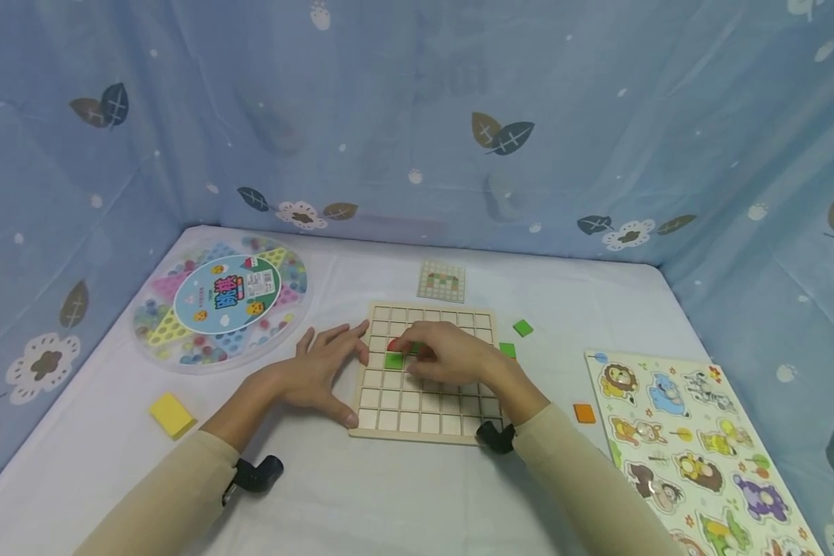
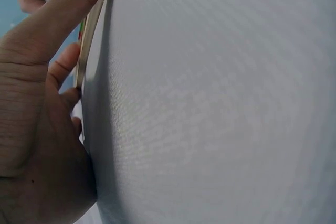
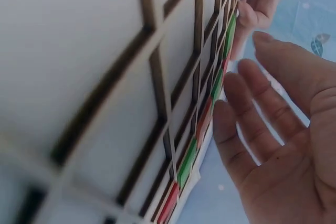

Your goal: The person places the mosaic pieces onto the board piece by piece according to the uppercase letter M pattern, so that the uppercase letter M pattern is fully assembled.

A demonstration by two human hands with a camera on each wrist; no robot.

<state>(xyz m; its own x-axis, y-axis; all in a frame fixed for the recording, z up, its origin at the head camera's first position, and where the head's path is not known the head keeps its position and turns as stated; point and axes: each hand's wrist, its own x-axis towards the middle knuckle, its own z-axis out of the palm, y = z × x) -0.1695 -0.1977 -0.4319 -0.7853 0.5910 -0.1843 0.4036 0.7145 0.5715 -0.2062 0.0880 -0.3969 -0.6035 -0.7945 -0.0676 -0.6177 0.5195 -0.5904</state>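
A wooden grid board lies in the middle of the table. My left hand rests at its left edge, thumb by the near corner and the other fingers spread along the side. Over the upper part of the grid is my right hand, fingertips right at the tiles, with none visible in its grasp. A green tile and part of a red tile show beside its fingers. In the right wrist view, red and green tiles line a row, and the thumb stands apart from the loosely bent fingers.
Beyond the board lies a small pattern card. Green tiles and an orange tile lie to the right, near an animal puzzle board. On the left are a round marble game and a yellow block.
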